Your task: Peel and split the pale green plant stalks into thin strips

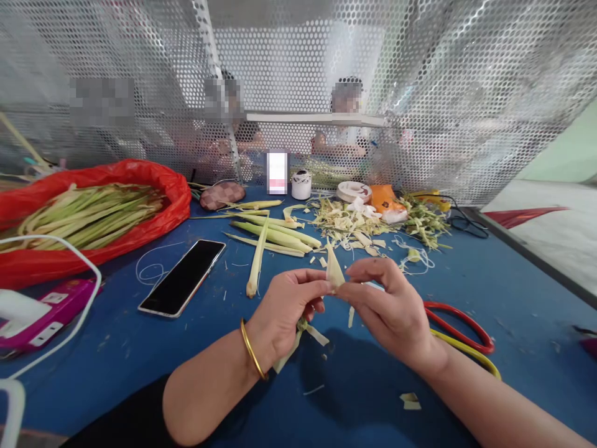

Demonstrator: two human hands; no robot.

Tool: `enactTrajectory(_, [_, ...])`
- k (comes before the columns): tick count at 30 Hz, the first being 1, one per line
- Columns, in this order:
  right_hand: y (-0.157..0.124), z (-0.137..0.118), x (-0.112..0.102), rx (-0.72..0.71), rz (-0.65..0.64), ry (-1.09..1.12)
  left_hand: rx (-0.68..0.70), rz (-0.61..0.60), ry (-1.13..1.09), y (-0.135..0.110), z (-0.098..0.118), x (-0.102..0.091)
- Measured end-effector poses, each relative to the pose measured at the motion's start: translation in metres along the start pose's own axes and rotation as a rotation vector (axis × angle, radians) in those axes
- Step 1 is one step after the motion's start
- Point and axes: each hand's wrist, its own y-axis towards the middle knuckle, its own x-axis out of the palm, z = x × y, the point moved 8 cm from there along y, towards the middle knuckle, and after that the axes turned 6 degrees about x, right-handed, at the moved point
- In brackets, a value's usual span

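Note:
My left hand (284,311), with a gold bangle on its wrist, and my right hand (389,305) meet above the blue table (116,367). Both pinch a folded pale palm-leaf strip (334,269) whose pointed tip sticks up between the fingers. Loose ends of the strip hang below my left palm. Red-and-yellow-handled scissors (459,333) lie just right of my right wrist. Several long pale green leaf strips (273,235) lie on the table beyond my hands.
A red plastic bag (153,180) holding leaf strips sits at the left. A black phone (183,277) lies left of centre, a pink device (51,308) with a white cable at far left. Leaf trimmings (347,224), tape rolls (301,184) and a perforated metal screen (443,93) stand behind; people sit beyond it.

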Motion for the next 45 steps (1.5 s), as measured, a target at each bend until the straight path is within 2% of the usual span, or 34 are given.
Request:
enactTrajectory(4, [0.0, -0.002, 0.002, -0.034, 0.004, -0.103, 0.004, -0.002, 0.001, 0.001, -0.001, 0.0])
enactTrajectory(12, [0.004, -0.005, 0.001, -0.063, 0.019, -0.107, 0.068, -0.011, 0.021, -0.002, 0.002, 0.002])
enactTrajectory(18, [0.001, 0.006, 0.006, 0.096, -0.042, -0.02, 0.173, 0.028, 0.081, -0.004, 0.01, 0.003])
enactTrajectory(22, [0.001, 0.014, 0.008, 0.234, -0.064, 0.061, 0.171, 0.035, 0.115, -0.004, 0.01, 0.002])
enactTrajectory(26, [0.0, 0.019, 0.007, 0.354, -0.053, 0.169, 0.203, 0.022, 0.157, -0.004, 0.012, 0.003])
enactTrajectory(31, [0.0, 0.024, 0.006, 0.428, -0.036, 0.261, 0.246, 0.012, 0.187, -0.005, 0.016, 0.004])
enactTrajectory(37, [-0.011, 0.045, 0.02, 0.764, -0.081, 0.514, 0.247, 0.023, 0.19, -0.007, 0.018, 0.004])
enactTrajectory(39, [-0.012, 0.047, 0.022, 0.802, -0.074, 0.559, 0.241, 0.007, 0.193, -0.007, 0.018, 0.006])
enactTrajectory(42, [-0.013, 0.049, 0.02, 0.811, -0.05, 0.522, 0.248, -0.038, 0.194, -0.007, 0.017, 0.009])
enactTrajectory(45, [-0.013, 0.049, 0.02, 0.813, -0.052, 0.482, 0.26, -0.031, 0.244, -0.006, 0.017, 0.008])
